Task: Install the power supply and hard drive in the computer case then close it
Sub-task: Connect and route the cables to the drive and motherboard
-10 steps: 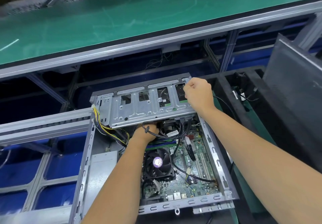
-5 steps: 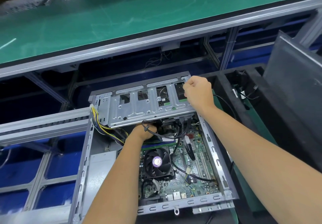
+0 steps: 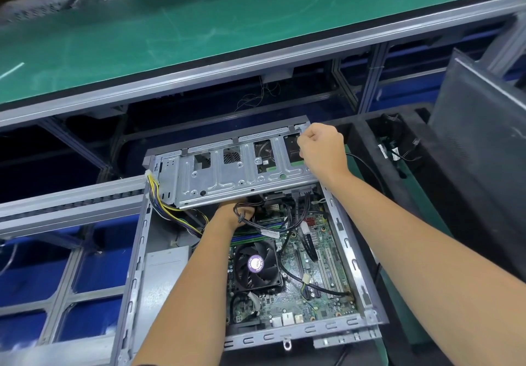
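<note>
A: What did the station look like?

B: Open computer case lay flat on a low dark surface, side off, motherboard facing up with the CPU fan near the middle. Behind it ran a long green conveyor belt on an aluminium frame. Blue bins sat under the rail at left. A dark panel leaned upright at far right, next to a black tray holding loose cables.

A: Power supply?

B: Silver box, power supply, sat in the case's near-left corner. Yellow-and-black wire bundle ran from the far-left corner down into the case.

A: Drive?

B: Metal drive cage was tilted up over the far end of the case. Something was mounted under it, visible through the cutouts at the right end. Couldn't tell for sure it was the hard drive.

A: Hands?

B: Right hand was fisted on the cage's far-right corner, fingers curled over the edge. Left hand was under the cage's near edge; fingers hidden, so couldn't tell the grip. Black cable loop crossed its wrist.
</note>
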A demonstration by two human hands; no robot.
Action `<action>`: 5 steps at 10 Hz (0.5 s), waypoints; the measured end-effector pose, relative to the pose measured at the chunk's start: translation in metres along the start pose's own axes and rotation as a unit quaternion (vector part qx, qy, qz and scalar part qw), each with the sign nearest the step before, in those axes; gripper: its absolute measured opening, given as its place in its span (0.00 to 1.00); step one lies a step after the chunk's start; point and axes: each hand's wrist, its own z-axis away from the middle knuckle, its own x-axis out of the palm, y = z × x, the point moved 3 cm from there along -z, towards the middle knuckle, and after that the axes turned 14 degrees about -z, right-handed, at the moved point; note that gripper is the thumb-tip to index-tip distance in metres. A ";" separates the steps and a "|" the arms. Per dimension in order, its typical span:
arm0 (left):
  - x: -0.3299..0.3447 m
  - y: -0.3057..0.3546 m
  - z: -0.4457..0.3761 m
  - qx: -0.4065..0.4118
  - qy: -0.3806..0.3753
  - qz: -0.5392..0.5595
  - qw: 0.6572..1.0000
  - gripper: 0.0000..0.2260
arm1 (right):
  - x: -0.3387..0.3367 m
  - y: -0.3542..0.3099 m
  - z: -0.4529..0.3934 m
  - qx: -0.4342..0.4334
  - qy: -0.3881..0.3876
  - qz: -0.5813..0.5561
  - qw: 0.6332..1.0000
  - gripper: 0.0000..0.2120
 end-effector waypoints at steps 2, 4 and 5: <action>0.011 0.010 -0.014 0.082 -0.009 -0.197 0.977 0.10 | 0.000 -0.001 0.000 -0.003 0.000 0.004 1.000 0.08; 0.018 0.016 -0.011 0.159 -0.019 -0.380 0.911 0.16 | 0.000 -0.001 0.001 0.004 -0.004 0.002 1.000 0.08; 0.017 0.019 -0.007 0.173 -0.031 -0.402 0.899 0.16 | -0.001 -0.001 0.002 0.003 -0.005 0.009 1.000 0.08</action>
